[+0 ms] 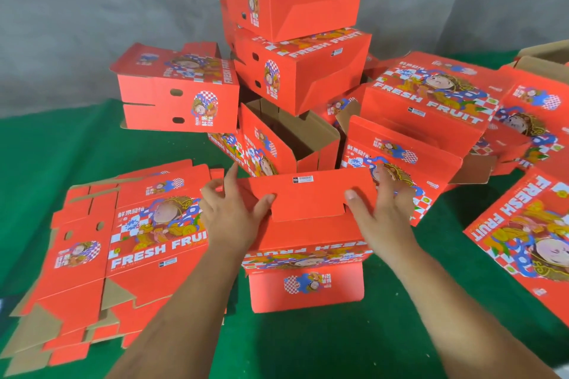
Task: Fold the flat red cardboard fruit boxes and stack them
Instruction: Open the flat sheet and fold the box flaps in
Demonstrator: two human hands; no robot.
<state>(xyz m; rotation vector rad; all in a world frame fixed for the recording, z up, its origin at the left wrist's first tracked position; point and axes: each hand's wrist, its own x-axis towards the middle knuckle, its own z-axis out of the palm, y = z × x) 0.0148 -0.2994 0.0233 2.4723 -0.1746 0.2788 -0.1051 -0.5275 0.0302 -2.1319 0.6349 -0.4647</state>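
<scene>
Both hands point(234, 215) point(381, 212) grip red box point(308, 224), thumbs on flap.

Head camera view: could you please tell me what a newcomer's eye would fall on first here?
Probably the leaning tower of folded red cardboard fruit boxes at top centre. Next, the two hands, left hand and right hand, gripping a half-folded red cardboard box in the middle. A pile of flat red cardboard blanks lies on the green cloth-covered table at left.

Flat boxes point(101, 243) left — stack point(295, 40) behind
</scene>
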